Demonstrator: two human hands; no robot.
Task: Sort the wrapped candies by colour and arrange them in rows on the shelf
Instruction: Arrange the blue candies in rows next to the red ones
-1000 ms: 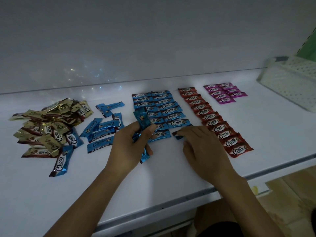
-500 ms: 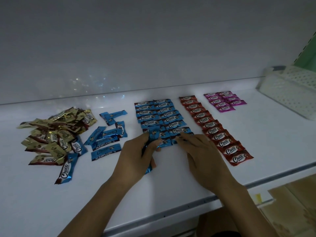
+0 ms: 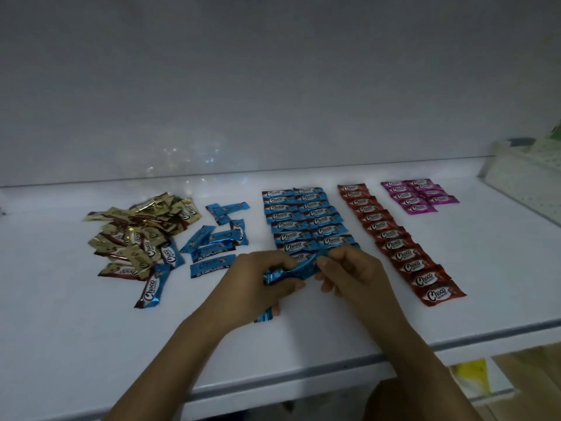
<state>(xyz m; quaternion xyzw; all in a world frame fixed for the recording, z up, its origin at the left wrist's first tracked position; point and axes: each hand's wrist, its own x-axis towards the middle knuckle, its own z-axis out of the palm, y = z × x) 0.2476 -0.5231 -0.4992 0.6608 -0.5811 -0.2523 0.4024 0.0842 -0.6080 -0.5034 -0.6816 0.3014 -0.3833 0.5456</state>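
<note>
White shelf [image 3: 91, 344] across the whole view, front edge low in frame. Plain pale back wall [image 3: 273, 86] behind it. White perforated basket [image 3: 522, 177] at far right, rear corner, partly cut off by the frame.

On the shelf, L to R:
- Gold pile [image 3: 136, 232], unsorted, wrappers overlapping every which way, a few blue ones mixed in at its near edge.
- Loose blue candies [image 3: 215, 238] just beside the pile, scattered at odd angles, some overlapping.
- Blue rows [image 3: 303, 220] mid-shelf: 2 neat columns side by side, wrappers touching, "Choco" labels up. Near end hidden behind the hands.
- Red column [image 3: 400, 247]: 1 long line running from back to near the front, slightly slanted, wrappers overlapping.
- Purple block [image 3: 416, 196]: 2 short columns at the back, well apart from the basket.

Both hands at the near end of the blue rows, close together.

Left hand [image 3: 252, 287]: fingers curled round a blue bunch [image 3: 273, 276], several wrappers, 1 tip poking out below the palm.

Right hand [image 3: 355, 275]: thumb + fingertips pinching the R end of 1 blue candy [image 3: 300, 268], its other end at the left fingers. Candy bent in an arc btwn the 2 hands, just above the shelf.
</note>
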